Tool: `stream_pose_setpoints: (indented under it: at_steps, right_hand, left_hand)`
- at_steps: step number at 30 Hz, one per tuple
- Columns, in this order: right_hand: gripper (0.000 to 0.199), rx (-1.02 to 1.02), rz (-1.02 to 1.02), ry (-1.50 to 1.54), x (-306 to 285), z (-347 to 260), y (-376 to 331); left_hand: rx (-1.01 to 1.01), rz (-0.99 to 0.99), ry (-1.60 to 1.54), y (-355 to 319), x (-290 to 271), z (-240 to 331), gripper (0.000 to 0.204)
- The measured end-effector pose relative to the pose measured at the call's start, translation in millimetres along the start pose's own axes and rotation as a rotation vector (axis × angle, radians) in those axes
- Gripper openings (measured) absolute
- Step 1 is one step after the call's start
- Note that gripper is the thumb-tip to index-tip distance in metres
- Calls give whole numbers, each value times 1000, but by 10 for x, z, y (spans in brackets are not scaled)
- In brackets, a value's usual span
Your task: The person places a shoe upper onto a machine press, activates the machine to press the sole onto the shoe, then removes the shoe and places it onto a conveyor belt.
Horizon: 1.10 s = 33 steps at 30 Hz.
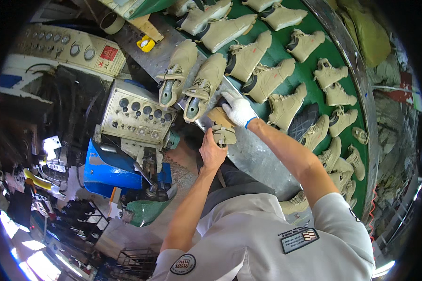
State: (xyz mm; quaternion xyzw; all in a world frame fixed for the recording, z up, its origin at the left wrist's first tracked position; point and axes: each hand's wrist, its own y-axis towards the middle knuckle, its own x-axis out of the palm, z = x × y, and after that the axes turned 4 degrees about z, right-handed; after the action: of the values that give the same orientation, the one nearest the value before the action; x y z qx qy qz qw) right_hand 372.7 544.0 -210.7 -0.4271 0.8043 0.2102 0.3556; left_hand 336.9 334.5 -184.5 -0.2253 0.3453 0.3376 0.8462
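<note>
My bare left hand (pixel 213 152) is closed around the lace end of a beige shoe upper (pixel 225 135), which has a tan-brown area at its far end. On that far end my right hand (pixel 239 110), in a white knit glove with a blue cuff, has its fingers bent against it; the glove hides part of the contact. Just beyond my hands, a beige shoe (pixel 206 84) and a second beige shoe (pixel 178 70) lie side by side across the metal ledge (pixel 262 154). Grey-green forms show inside their openings.
Several beige shoes stand on a curved green surface (pixel 309 77) at the right, with a dark sole (pixel 304 122) among them. To the left is a machine control panel (pixel 136 114) with knobs, above a blue housing (pixel 110 166). A yellow object (pixel 146 44) sits farther back.
</note>
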Motion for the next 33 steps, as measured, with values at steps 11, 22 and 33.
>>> stream_pose_setpoints:
  at_steps: [11,22,33]
  right_hand:
    - [44,-92,14,-181,1,89,128]
    - [55,656,191,766,-271,-254,-11]
    - [34,593,-141,1821,-610,-2342,388]
  left_hand:
    - [-93,-162,71,706,-1048,315,76]
    - [-187,30,-21,1530,-752,-99,65]
    - [-61,33,-731,-315,-3045,752,43]
